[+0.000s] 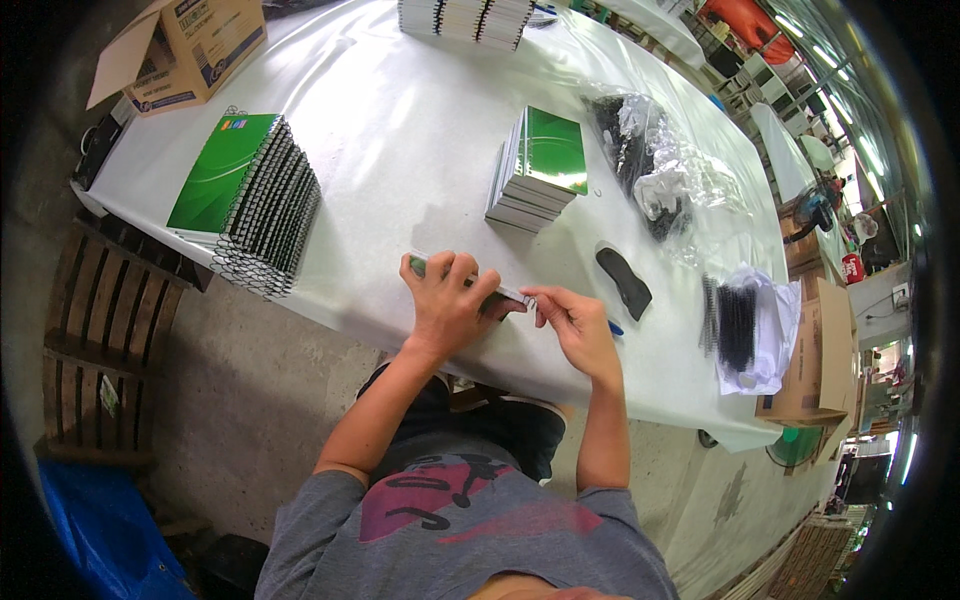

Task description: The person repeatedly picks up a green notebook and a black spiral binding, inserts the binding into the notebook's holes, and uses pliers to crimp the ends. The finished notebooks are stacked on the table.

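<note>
The left hand (447, 300) grips a green-covered notebook (512, 294), fingers curled over it; the right hand (572, 325) pinches its 3 o'clock end between thumb and forefinger. From there, a black curved object (625, 284) lies at 3 o'clock, a green-topped stack (555, 150) at 1, coil-bound notebooks (225, 180) at 10.

Dark lettering and symbols mark the cardboard box (205, 52) at the tabletop's (365, 110) far left corner. Beyond its right edge, a red container (852, 268) bears white lettering, too small to tell.
</note>
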`<state>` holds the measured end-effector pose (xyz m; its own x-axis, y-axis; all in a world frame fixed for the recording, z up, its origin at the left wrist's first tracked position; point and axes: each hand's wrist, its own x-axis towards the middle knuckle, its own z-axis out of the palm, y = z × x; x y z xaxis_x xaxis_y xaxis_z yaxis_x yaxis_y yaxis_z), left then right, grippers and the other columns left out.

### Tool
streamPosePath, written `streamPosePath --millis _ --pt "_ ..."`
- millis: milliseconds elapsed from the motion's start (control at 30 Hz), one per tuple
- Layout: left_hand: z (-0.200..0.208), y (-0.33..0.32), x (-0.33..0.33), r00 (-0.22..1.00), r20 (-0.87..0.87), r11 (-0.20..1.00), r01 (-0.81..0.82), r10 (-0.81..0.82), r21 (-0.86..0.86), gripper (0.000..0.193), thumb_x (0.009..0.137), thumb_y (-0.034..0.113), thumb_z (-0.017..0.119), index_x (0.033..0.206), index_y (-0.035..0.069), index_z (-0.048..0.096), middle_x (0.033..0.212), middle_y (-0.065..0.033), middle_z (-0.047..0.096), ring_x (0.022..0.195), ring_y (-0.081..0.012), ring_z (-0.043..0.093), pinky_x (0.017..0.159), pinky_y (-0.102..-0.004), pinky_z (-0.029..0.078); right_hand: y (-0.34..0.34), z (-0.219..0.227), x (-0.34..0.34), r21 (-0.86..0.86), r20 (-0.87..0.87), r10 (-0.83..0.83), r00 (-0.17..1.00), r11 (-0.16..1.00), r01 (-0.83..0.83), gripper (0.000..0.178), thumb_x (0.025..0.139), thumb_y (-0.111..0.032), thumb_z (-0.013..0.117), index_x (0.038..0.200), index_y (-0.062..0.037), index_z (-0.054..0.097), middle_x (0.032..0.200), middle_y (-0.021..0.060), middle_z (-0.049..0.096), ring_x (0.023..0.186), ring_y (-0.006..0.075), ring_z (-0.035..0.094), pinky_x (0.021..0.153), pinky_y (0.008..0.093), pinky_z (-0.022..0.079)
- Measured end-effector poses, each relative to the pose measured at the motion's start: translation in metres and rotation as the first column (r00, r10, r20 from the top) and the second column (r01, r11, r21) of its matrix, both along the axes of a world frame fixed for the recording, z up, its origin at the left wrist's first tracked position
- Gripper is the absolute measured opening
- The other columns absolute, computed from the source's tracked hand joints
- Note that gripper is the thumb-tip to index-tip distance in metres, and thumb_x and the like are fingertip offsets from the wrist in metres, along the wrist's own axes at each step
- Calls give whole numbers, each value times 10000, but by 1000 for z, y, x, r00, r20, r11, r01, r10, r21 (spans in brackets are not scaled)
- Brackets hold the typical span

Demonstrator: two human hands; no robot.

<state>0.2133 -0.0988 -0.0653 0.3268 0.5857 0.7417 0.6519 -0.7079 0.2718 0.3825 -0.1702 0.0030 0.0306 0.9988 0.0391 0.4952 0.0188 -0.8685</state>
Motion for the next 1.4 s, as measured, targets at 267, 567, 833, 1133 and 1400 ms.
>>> streamPosePath --millis 267,567,833,1133,1400 --pt "4 0 -4 999 2 999 48 -48 -16 416 658 491 722 875 185 541 868 -12 443 908 -235 410 820 -496 259 -4 -2 -13 155 84 -51 995 987 38 172 828 -35 611 999 -42 630 756 112 605 583 195 552 570 290 457" --pt "8 3 -9 994 32 993 105 -103 -50 428 622 482 753 817 170 535 851 -14 453 895 -232 408 776 -437 247 1 13 11 69 357 41 933 995 -71 247 865 -128 569 1104 -84 614 904 175 649 761 296 646 693 362 495" --pt "9 -4 -18 962 215 980 186 -166 -77 524 517 471 829 767 121 529 970 -65 469 926 -251 399 788 -397 292 -16 -50 118 144 712 -407 573 883 448 489 734 -46 562 1211 -146 524 1259 102 474 1204 305 410 932 416 395" --pt "9 3 -21 946 229 965 252 -229 -76 537 498 455 832 765 102 528 1033 -76 456 953 -283 390 805 -417 300 13 -28 65 222 -833 120 540 967 128 301 753 104 526 1029 -4 578 968 162 624 995 405 601 792 476 550" --pt "6 8 -17 928 260 943 307 -267 -128 528 490 440 828 769 113 521 1058 -78 446 993 -292 388 838 -424 307 26 -41 17 -8 -508 56 859 998 -70 133 718 104 596 795 4 639 837 127 660 867 239 642 773 313 511"
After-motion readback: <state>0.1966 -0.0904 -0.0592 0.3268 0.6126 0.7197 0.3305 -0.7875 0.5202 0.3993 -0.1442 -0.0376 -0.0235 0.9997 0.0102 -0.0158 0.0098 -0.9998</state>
